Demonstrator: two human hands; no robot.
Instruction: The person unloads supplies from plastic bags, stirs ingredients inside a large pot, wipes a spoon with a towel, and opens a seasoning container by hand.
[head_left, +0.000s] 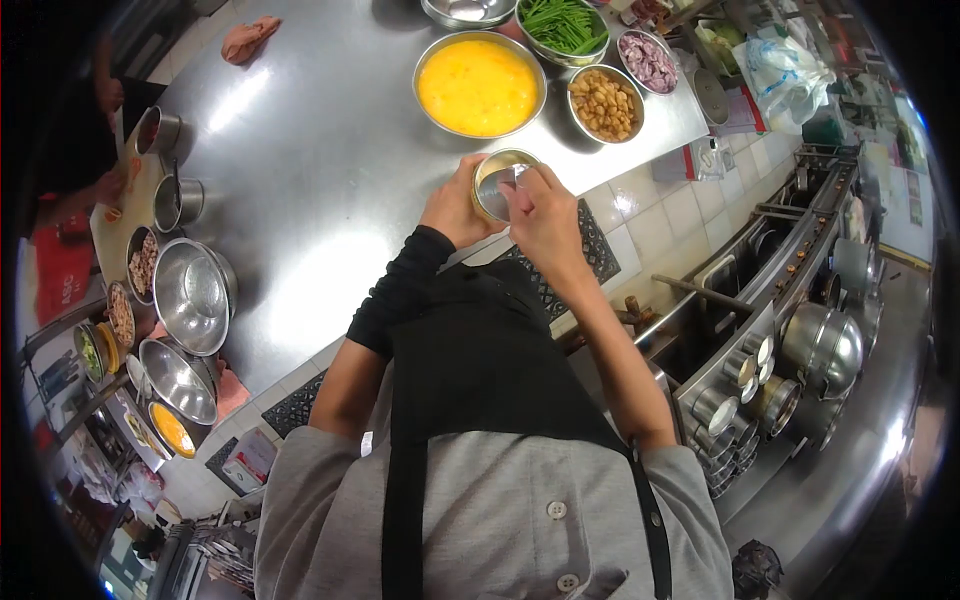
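Note:
Near the table's edge, my left hand (457, 207) is wrapped around the side of a small round metal container (494, 198), tilted so its opening faces me. My right hand (545, 220) is closed at the container's right rim, fingers pinched together over the opening. A shiny silvery bit shows at those fingertips, too small to name. What lies inside the container is hard to make out. Just beyond my hands stands a metal bowl of yellow beaten egg (478, 88), and a bowl of brown diced pieces (606, 104) is to its right.
Chopped green vegetables (560, 24) and purplish chopped pieces (648, 62) fill bowls at the back right of the steel table (300, 180). Stacked metal bowls (190, 297) line the left edge, where another person's hand (108, 187) shows. A cooking station (740, 300) stands right.

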